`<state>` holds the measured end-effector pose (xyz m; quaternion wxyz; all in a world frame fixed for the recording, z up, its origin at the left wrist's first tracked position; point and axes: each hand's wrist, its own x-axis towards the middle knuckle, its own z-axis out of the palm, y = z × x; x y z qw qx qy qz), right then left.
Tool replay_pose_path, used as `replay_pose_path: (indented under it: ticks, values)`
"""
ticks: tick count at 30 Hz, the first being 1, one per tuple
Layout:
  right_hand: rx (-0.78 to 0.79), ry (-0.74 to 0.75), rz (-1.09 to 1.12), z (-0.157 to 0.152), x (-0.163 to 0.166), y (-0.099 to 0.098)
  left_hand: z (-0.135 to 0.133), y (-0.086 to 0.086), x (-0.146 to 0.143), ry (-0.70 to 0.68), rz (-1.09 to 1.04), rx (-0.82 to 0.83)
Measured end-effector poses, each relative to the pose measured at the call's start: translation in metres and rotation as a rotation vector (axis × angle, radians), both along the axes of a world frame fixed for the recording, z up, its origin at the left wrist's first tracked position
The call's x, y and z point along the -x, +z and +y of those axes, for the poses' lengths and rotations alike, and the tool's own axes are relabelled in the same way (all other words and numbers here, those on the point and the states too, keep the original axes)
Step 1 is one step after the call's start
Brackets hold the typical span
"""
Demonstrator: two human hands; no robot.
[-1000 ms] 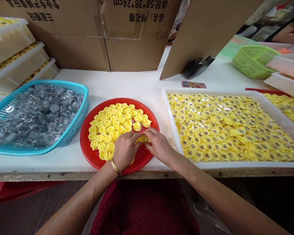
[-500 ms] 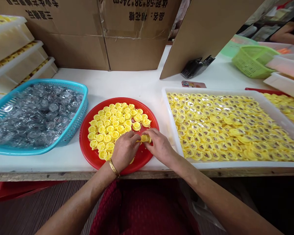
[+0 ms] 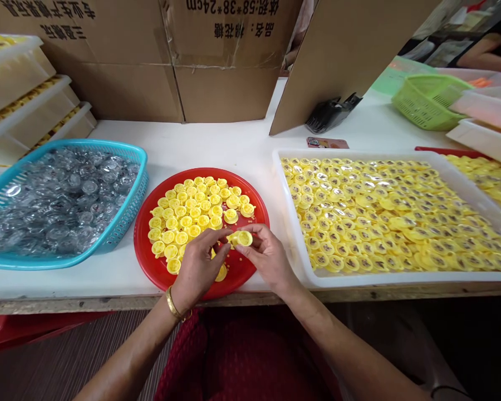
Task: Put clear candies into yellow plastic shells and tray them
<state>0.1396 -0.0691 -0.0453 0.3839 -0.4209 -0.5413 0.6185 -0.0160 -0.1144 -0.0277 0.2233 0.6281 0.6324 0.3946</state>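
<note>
Over the near right part of a round red tray (image 3: 148, 262), my right hand (image 3: 271, 260) pinches a small yellow plastic cup (image 3: 244, 239), its round opening facing up toward me. Thumb and fingertips of my left hand (image 3: 201, 263) close on the small yellow part at the cup's left side; the exact grip there is partly hidden. Many similar yellow cups (image 3: 186, 221) stand close together on the tray, mostly open side up, with tiny yellow bits scattered among them. One cup lies below my left fingertips. A gold bracelet circles my left wrist.
Left is a blue basket (image 3: 144, 177) of clear plastic pieces, with stacked white bins (image 3: 45, 111) behind. A white tray (image 3: 290, 223) of yellow pieces with dark printed faces stands right. Cardboard (image 3: 229, 92), a phone (image 3: 328, 143) and a green basket (image 3: 430, 100) are farther back.
The yellow cup has turned so its opening now faces me, and it shows more between my hands. My left hand has shifted slightly left and its fingers have opened out somewhat.
</note>
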Motion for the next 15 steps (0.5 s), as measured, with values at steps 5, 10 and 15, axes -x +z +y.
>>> replay_pose_path:
  ticks: [5, 10, 15]
  values:
    - [-0.103, 0.007, -0.112, -0.005, 0.005, 0.004, -0.001, 0.001, -0.001, -0.011, -0.016, -0.041]
    - [-0.127, 0.124, -0.125, -0.003, -0.003, 0.007, -0.005, 0.004, 0.005, -0.088, 0.073, -0.170]
    - [-0.174, 0.148, -0.163, -0.005, -0.003, 0.002, -0.006, 0.007, 0.005, -0.057, 0.108, -0.144]
